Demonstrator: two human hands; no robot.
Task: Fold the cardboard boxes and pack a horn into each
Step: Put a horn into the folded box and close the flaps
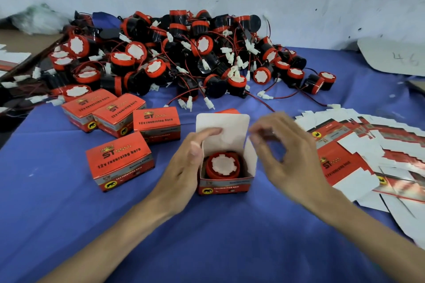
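Left hand [184, 167] grips the open red cardboard box [225, 187] — red-and-black round horn [223, 164] inside; right hand [292, 163] hovers beside it, loosely curled, empty.

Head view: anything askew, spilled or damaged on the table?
Nothing looks damaged. The open box has its horn seated, lid flap up; the left hand holds it, the right hand is blurred beside it. Only untidy bits: the pile of loose horns with tangled wires, and four closed boxes lying at mixed angles.

Even soft light, blurred right hand [292, 156], curved edges
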